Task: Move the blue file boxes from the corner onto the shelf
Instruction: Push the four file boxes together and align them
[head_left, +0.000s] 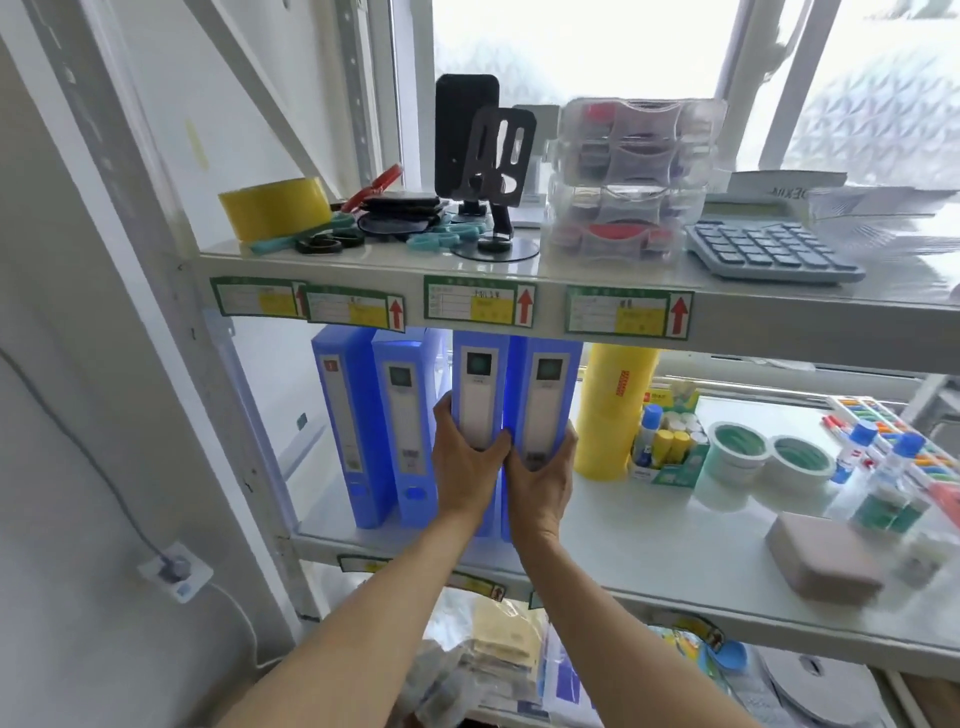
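Observation:
Several blue file boxes stand upright in a row at the left end of the middle shelf (649, 540). The two at the far left (349, 415) (408, 426) stand free. My left hand (465, 467) is wrapped around the spine of the third box (480, 379). Beside it, my right hand (540, 478) grips the fourth box (548, 395). Both held boxes are upright, their tops just under the upper shelf. My hands hide their lower spines.
A tall yellow roll (613, 410) stands just right of the held boxes. Further right lie glue sticks (667, 447), tape rolls (737, 449) and a pink block (826, 564). The upper shelf (727, 306) carries tape, a phone stand, clear cases and a calculator (769, 252).

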